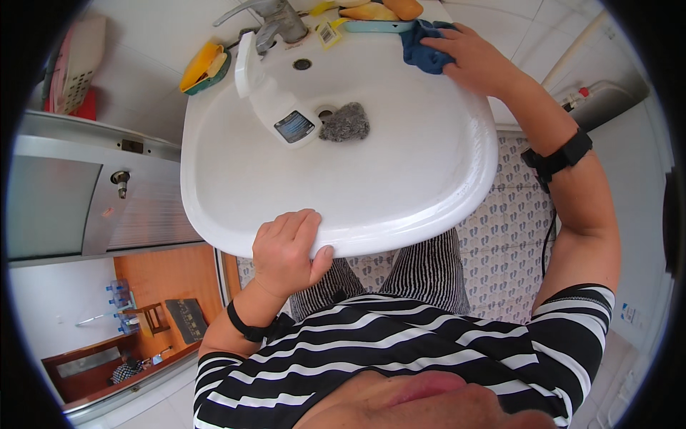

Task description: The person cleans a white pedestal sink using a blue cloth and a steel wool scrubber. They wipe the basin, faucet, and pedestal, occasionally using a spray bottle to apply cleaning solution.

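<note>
My right hand [477,60] presses a dark blue cloth [425,47] onto the far right corner of a white ceramic washbasin [321,182]. The basin's front rim is gripped by my left hand [286,241], fingers over the top and thumb at the outer edge. Inside the basin lies a white plastic spray bottle [286,115] with a dark label that bears writing. A grey steel-wool scouring pad [345,122] sits beside the drain [325,113] and partly covers it.
A chrome faucet [284,24] stands at the back. A yellow and green soap dish [205,68] is on the back left corner; a light blue tray [375,26] holds yellowish items near the cloth. Left is a glass-panelled door [53,193]; beyond it, a person [127,370] sits in another room.
</note>
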`<state>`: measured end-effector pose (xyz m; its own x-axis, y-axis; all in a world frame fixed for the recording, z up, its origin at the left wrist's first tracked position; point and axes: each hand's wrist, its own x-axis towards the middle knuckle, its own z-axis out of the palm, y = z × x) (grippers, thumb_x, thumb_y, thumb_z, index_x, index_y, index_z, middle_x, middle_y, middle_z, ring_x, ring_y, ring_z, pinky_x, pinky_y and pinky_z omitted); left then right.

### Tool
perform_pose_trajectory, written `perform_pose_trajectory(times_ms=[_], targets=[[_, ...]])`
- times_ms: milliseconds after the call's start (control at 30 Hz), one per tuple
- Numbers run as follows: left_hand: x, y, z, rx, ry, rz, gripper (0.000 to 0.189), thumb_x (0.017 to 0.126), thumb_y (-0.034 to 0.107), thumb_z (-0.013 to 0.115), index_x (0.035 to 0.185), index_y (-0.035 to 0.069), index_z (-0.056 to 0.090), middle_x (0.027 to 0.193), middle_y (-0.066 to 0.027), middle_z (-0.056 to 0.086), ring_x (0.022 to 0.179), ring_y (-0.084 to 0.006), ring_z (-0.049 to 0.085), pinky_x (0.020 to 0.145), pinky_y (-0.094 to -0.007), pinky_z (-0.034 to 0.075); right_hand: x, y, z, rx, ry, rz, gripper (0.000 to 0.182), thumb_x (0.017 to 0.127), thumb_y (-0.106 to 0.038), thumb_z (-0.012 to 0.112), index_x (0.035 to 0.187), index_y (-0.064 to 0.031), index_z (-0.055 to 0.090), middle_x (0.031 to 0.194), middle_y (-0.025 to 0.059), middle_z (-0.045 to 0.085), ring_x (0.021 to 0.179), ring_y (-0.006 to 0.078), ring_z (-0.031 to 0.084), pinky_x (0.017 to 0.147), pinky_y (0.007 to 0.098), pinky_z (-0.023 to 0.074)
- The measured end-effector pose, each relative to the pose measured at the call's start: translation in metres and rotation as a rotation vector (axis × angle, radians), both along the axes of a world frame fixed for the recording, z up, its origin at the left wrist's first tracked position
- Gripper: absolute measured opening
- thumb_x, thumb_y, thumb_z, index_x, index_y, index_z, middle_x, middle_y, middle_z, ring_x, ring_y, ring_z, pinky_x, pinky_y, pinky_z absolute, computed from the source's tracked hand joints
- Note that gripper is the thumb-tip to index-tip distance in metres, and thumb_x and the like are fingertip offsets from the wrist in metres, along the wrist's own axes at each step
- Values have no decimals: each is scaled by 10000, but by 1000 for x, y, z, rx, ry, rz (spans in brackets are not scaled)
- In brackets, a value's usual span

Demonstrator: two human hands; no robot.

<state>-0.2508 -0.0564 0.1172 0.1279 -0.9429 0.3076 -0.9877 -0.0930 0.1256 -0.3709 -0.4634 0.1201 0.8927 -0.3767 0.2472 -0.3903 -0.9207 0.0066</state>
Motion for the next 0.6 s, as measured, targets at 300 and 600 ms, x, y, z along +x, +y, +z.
perform_pose_trajectory(times_ms=[300, 600], targets=[[1, 6, -1, -46, 11, 21, 381, 761, 320, 630, 1013, 33, 632, 985, -113, 674, 819, -285, 639, 684, -389, 471, 16, 22, 16, -148, 283, 37, 669, 868, -38, 585, 1470, -283, 425, 1498, 89, 432, 1350, 321, 427, 1045, 407, 451], [5, 6, -4, -109, -26, -19, 380, 751, 359, 664, 946, 33, 641, 909, -81, 669, 766, -240, 629, 631, -356, 464, 30, 42, 12, -180, 227, 5, 534, 851, -14, 570, 1349, -205, 587, 1456, 73, 483, 1299, 287, 489, 1056, 407, 442]])
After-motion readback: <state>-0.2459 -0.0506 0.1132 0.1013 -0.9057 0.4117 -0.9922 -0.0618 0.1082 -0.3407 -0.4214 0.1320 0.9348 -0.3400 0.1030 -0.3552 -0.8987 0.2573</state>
